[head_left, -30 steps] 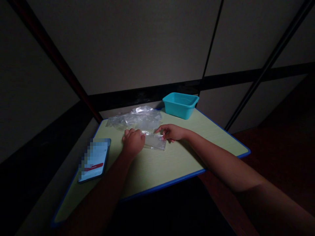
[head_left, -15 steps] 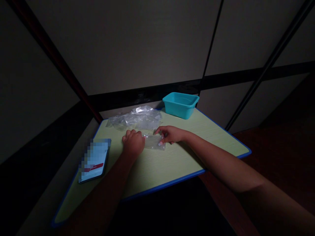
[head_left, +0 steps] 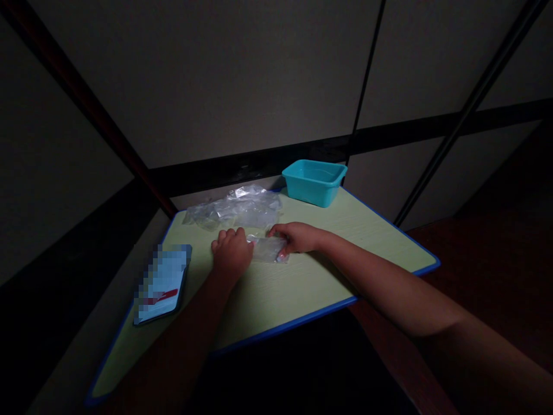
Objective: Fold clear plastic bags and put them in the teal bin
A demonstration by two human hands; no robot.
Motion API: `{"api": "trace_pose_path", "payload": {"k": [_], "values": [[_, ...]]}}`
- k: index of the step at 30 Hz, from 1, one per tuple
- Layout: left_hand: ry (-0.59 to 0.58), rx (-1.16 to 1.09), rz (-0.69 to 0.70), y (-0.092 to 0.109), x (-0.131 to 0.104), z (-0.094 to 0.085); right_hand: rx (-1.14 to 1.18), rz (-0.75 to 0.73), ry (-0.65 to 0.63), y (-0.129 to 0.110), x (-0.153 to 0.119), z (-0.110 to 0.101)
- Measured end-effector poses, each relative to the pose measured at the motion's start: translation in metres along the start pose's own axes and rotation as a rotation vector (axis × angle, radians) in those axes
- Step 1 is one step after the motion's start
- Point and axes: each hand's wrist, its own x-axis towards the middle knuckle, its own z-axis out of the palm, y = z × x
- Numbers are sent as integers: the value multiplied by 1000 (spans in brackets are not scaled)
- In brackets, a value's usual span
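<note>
Resting over the left end of a clear plastic piece (head_left: 265, 249), the left hand (head_left: 233, 252) sits knuckles up, fingers curled. Is it gripping?

— Cannot tell. Its fingertips and palm are hidden from this angle. And the right hand (head_left: 298, 237)?

— At the opposite end of the piece. Thumb and forefinger parted, a gap between them; thumb tip touching the plastic, forefinger near the far edge. Other fingers mostly out of sight underneath.

— Position of the piece itself?

— Lying low on the table (head_left: 276, 305), between the two hands, long side running roughly left to right. See-through, shiny in spots. Whether it is a single sheet or a bag, cannot tell.

— Surroundings?

— Just beyond the hands, toward the back edge: a larger heap of crumpled clear plastic (head_left: 242, 206), wrinkled, catching light on top. To its right, a teal tub (head_left: 306, 191), rectangular, upright, open at the top, near the back corner.

— Left side?

— A phone (head_left: 164, 288), screen up and lit, partly pixelated, a red bar low on the display. Lies near the table's left edge, apart from the left hand.

— Setting?

— Tabletop pale yellow-green with blue edging (head_left: 302, 319). Behind it, pale wall panels (head_left: 259, 86) crossed by a dark band (head_left: 207, 178). Light dim; floor at right reddish (head_left: 440, 245).
</note>
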Motion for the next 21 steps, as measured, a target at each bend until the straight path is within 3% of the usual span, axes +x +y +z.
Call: {"api": "trace_pose_path", "payload": {"k": [3,6,11,16,21], "values": [[131,-59,54,5,-3,-1,-35,3,-6,-3,-1,-1],[169,-117,261,12,-7,1,-76,-3,-7,-5,-1,-1],[-8,-123,448,17,-11,11,-133,-4,-5,-6,-1,-1],[-197,-87,453,13,-9,16,-134,15,-21,-5,-2,-1],[-283,-89,449,12,-6,12,-165,-6,-21,-4,-8,-6]]}}
